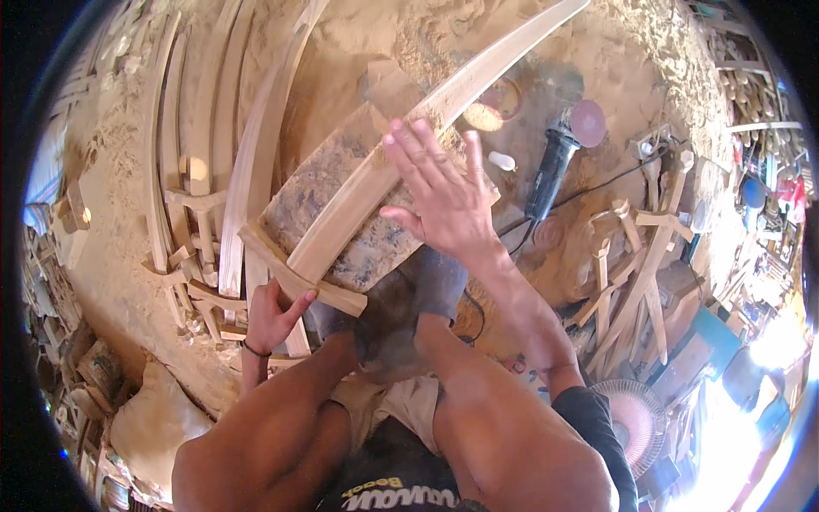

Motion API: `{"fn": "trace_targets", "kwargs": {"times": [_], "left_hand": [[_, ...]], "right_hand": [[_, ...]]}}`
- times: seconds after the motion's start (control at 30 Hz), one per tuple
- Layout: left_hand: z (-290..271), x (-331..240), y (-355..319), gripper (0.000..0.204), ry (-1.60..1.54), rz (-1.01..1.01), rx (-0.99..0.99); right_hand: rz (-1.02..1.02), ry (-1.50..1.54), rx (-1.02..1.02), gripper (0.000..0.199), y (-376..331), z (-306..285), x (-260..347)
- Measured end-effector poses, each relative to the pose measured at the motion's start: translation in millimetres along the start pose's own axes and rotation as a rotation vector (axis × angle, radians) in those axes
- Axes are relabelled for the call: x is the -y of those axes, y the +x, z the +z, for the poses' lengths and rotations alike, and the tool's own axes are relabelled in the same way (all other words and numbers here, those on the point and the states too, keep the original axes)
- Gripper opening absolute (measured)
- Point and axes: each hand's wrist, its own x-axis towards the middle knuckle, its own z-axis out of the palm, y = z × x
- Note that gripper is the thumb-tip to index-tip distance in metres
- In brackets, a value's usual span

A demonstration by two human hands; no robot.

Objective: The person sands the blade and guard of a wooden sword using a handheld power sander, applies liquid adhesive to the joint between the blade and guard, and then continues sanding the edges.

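Sawdust floor: the sandy ground (341, 85) spreads out beyond both hands.
Curved wooden lengths: several (207, 94) lie to the left of the left hand's hold and beyond it.
Sword-shaped wooden piece: this long, pale piece (354, 200) runs from the left hand, under the right, and on to a tip well past the right fingertips.
Stained block: the block (316, 179) is under the sword-shaped wooden piece, between the two hands.
Angle grinder: it (550, 175) lies to the right of the right hand, its pinkish disc pointing away.
Fan: a round one (631, 427) stands nearer the body, right of the right forearm.
Right hand: spread wide (448, 192), laid over the sword-shaped wooden piece, not closed round it.
Crosspiece: the short bar (337, 294) is right at the left hand's thumb.
Left hand: curled (275, 320) on the near end, thumb against the crosspiece; some fingers are hidden.
White knob: it (502, 160) sits just right of the right hand.
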Motion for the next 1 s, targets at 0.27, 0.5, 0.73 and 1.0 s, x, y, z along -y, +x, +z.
{"fn": "trace_targets", "kwargs": {"times": [0.27,0.5,0.73,1.0], "left_hand": [[3,7,-1,0.058,-0.004,-0.026,0.003],[-9,-15,5,0.046,0.086,0.088,0.162],[4,27,3,0.044,0.12,0.072,-0.031],[1,-19,-1,0.056,0.097,-0.054,-0.1]], "right_hand": [[-0.043,-0.068,-0.098,0.088,-6,3,-25],[0.256,-0.097,-0.229,0.09,-4,5,-24],[-0.311,0.048,0.241,0.094,-10,30,9],[-0.214,-0.006,0.325,0.096,5,13,-23]]}}
